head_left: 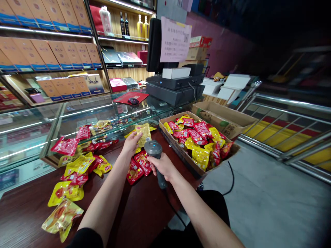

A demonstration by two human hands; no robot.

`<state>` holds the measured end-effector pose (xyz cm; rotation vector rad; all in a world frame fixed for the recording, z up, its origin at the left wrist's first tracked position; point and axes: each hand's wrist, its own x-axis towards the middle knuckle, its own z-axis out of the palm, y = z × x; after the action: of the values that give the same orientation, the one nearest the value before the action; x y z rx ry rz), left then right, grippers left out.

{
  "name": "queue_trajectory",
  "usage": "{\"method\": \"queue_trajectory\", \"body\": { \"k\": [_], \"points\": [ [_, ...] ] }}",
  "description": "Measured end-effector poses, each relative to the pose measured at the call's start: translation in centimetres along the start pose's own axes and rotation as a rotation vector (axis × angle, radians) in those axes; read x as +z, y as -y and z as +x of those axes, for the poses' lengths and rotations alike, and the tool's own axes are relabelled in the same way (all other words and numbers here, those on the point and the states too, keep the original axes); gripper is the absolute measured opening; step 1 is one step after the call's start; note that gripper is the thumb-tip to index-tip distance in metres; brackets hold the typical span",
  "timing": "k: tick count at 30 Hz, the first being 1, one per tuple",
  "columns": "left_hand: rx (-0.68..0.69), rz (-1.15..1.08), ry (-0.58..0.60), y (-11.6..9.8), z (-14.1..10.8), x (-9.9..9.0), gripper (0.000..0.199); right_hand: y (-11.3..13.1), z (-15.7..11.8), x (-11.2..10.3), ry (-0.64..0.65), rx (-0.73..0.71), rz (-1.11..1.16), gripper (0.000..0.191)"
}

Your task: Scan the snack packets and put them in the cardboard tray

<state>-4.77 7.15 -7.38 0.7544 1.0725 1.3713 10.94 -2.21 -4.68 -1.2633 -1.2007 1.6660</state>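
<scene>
Yellow packet [143,135] stands pinched in the left hand [131,144], at eleven o'clock from the right hand [162,166] gripping a scanner [153,148].

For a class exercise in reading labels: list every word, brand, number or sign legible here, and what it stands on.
Nothing can be quoted. The pink paper notice is too small to read; print on the yellow packet, the red packets and the shelved cartons is too blurred.

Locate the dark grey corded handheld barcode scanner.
The dark grey corded handheld barcode scanner is gripped in the right hand, near the centre of the head view, just left of the cardboard tray of red and yellow snack packets.
</scene>
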Motion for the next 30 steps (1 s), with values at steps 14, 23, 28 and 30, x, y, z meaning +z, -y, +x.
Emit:
{"method": "queue_trajectory", "body": {
  "k": [14,23,28,30],
  "points": [
    [0.049,-0.095,0.041,-0.3,-0.2,0.4,0.036,0.2,0.0,0.1,-0.008,-0.025,-0.015,0.017],
    [0.011,-0.046,0.021,-0.3,0.0,0.1,0.038,1.0,-0.5,0.0,-0.069,-0.076,-0.015,0.011],
    [-0.052,-0.056,0.062,-0.9,-0.9,0.7,0.03,2.8,1.0,-1.4,-0.188,-0.32,0.017,0.018],
    [-0.089,-0.044,0.103,-1.3,-1.6,1.4,0.023,4.1,1.7,-2.1,-0.174,-0.28,0.093,0.019]
  ]
}}
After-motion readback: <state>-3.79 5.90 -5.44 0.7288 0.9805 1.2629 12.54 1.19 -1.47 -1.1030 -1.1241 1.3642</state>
